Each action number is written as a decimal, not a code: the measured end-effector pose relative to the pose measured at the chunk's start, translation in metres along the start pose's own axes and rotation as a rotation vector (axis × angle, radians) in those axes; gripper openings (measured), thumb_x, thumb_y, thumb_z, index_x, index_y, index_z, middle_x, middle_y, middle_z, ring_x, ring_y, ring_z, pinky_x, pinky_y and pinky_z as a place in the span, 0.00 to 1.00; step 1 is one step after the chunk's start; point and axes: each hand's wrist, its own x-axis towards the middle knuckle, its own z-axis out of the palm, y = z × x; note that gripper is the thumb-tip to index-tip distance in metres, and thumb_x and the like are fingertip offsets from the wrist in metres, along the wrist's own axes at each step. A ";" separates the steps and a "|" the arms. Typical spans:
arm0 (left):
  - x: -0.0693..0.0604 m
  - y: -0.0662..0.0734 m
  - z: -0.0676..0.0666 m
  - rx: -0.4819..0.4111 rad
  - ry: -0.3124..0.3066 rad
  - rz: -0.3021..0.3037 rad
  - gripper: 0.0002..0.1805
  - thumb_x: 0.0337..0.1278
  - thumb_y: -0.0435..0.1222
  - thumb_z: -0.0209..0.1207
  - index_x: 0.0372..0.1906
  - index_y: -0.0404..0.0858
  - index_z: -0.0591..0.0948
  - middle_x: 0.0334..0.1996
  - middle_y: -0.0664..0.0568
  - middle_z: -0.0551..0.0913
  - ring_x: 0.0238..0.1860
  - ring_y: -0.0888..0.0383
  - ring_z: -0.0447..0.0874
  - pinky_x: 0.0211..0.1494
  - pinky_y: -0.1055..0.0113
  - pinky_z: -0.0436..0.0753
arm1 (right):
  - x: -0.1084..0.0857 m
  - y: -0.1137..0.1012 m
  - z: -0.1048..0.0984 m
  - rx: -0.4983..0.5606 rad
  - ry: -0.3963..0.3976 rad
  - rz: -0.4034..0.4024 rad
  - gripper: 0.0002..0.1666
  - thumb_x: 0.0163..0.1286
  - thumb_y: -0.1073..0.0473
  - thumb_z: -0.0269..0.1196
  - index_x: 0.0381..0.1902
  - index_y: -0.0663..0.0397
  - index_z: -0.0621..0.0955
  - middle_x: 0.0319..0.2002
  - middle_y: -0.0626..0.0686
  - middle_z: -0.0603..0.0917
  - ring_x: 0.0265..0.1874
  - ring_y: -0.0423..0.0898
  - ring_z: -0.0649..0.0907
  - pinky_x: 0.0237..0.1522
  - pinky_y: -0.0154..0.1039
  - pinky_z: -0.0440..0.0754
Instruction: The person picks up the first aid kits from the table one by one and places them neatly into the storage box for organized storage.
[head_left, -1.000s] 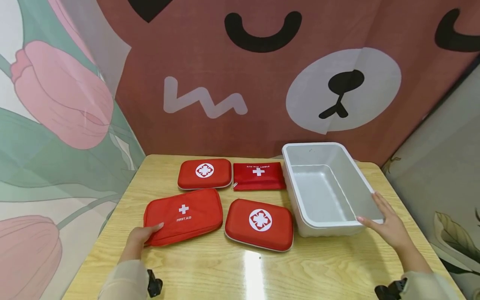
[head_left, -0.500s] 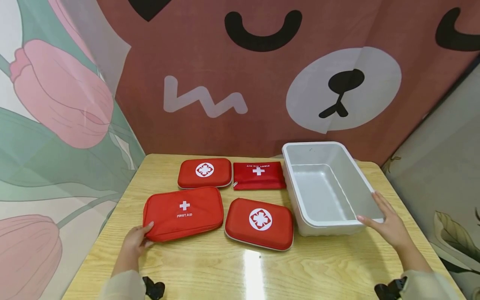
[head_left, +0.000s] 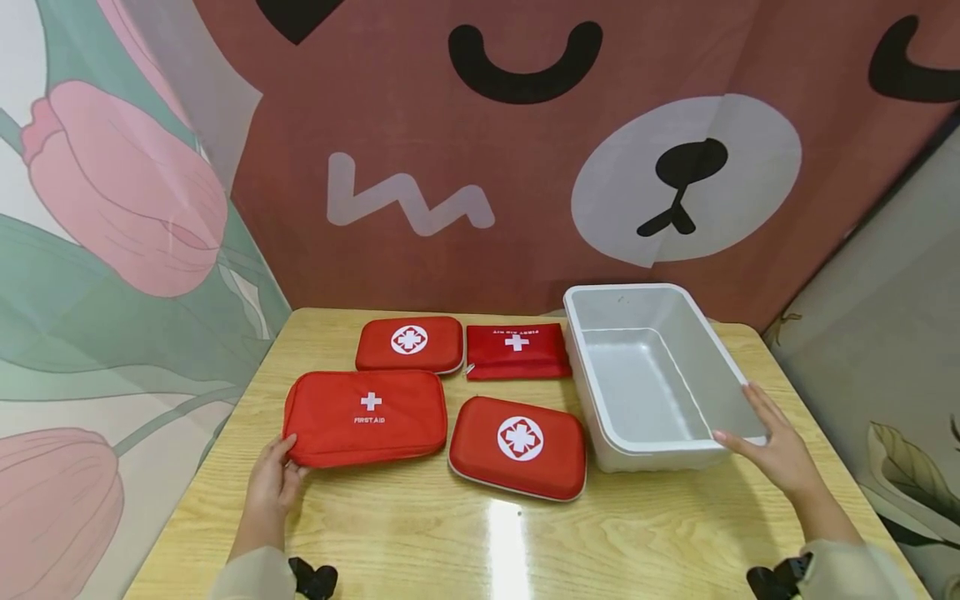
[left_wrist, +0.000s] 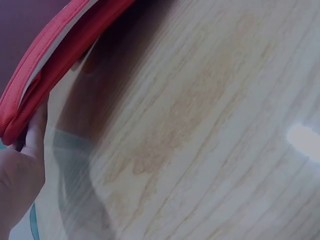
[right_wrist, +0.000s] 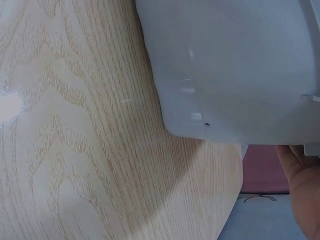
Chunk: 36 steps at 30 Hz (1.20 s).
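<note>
My left hand point(head_left: 270, 487) pinches the lower left corner of a red fabric first aid pouch point(head_left: 405, 429). The pouch's near edge is tilted up off the table; in the left wrist view, fingers reach under its zipped edge point(left_wrist: 50, 60). My right hand point(head_left: 783, 454) holds the near right corner of a white plastic bin point(head_left: 615, 454), thumb on the front rim and fingers along the right side. The right wrist view shows that hand point(right_wrist: 305, 187) partly hidden behind the bin wall point(right_wrist: 240, 90). Nothing lies inside the bin.
A red hard-shell first aid case point(head_left: 480, 450) lies between pouch and bin. Behind are a similar case point(head_left: 375, 346) and a flat red first aid pouch point(head_left: 498, 362) beside the bin. The wooden table point(head_left: 420, 542) meets a printed cloth point(head_left: 420, 275) at the back.
My left hand has shifted its hold to the pouch's lower left corner and raised its near edge, turning the pouch straighter. The right hand and bin have stayed put.
</note>
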 end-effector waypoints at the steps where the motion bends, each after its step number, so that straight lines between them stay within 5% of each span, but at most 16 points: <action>1: 0.001 0.000 0.001 -0.008 0.003 0.027 0.13 0.56 0.30 0.49 0.44 0.42 0.61 0.33 0.55 0.75 0.33 0.60 0.77 0.36 0.67 0.77 | 0.000 0.000 0.000 0.001 0.001 -0.001 0.50 0.55 0.52 0.61 0.66 0.55 0.44 0.65 0.59 0.40 0.60 0.65 0.41 0.47 0.70 0.42; 11: 0.002 0.001 0.013 -0.009 0.089 0.124 0.09 0.56 0.29 0.50 0.40 0.41 0.64 0.29 0.54 0.74 0.24 0.59 0.75 0.24 0.70 0.76 | -0.001 0.000 -0.002 -0.010 -0.007 -0.008 0.50 0.56 0.52 0.60 0.66 0.54 0.43 0.66 0.57 0.39 0.60 0.64 0.40 0.47 0.70 0.42; 19: -0.001 0.008 0.023 0.028 0.079 0.138 0.10 0.56 0.31 0.50 0.41 0.40 0.64 0.35 0.54 0.69 0.27 0.59 0.74 0.27 0.70 0.76 | -0.001 0.001 0.000 0.012 -0.017 -0.003 0.49 0.57 0.52 0.59 0.66 0.53 0.42 0.66 0.57 0.38 0.61 0.64 0.39 0.47 0.70 0.42; 36: 0.000 0.011 0.050 -0.066 0.021 0.161 0.04 0.55 0.30 0.52 0.32 0.40 0.68 0.33 0.52 0.69 0.26 0.59 0.74 0.26 0.69 0.76 | -0.002 -0.002 0.001 0.059 0.005 -0.016 0.49 0.56 0.54 0.60 0.66 0.54 0.44 0.66 0.56 0.38 0.61 0.64 0.39 0.47 0.70 0.40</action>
